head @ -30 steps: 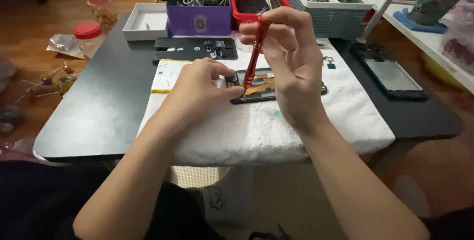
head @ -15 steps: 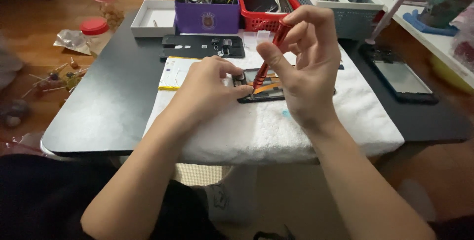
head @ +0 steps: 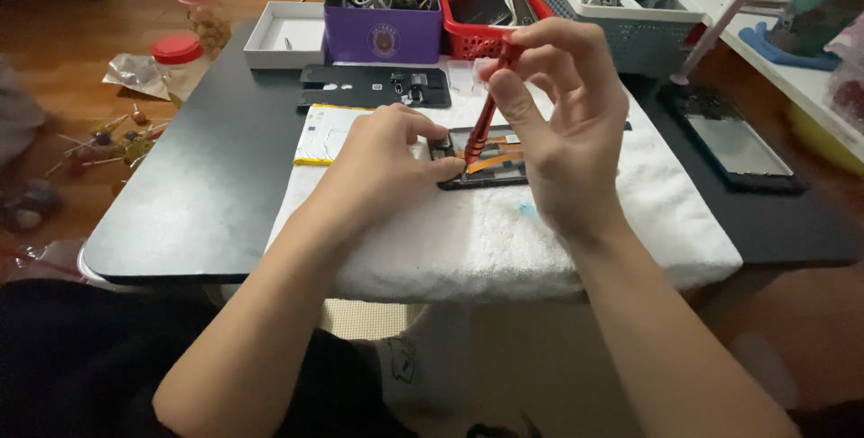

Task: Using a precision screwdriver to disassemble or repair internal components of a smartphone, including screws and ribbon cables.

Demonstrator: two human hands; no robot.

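Here, the right hand [head: 562, 123] grips a thin red screwdriver [head: 487, 112] between thumb and fingers. The tool stands almost upright, leaning a little, and its tip comes down on the opened dark phone with orange strips inside [head: 490, 161]. The phone lies flat on a fluffy white towel [head: 504, 240] spread over the black surface [head: 198, 195].

The left hand [head: 382, 159] rests on the towel with its fingers curled. Its fingertips press on the left end of the phone, right beside the screwdriver tip. It holds the phone down but does not lift it.

Just to the left of that hand, a flat white pad with a yellow edge [head: 322, 135] lies partly under the wrist. Behind the phone, a flat black phone back cover with small parts on it [head: 373, 87] lies on the surface.

Along the far edge stand some boxes. An open white cardboard box [head: 286, 33] is on the left. Next to it is a purple box full of white and black cables [head: 382, 19], then a red plastic basket [head: 486, 15], then a grey-blue woven basket with tools [head: 621, 19].

On the right side of the surface, well apart from the hands, lies a dark flat phone screen [head: 733, 141].

Down on the wooden floor [head: 81, 33] at the left stand two jars with red and pink lids [head: 189, 28], near a crumpled clear wrapper [head: 135, 73].
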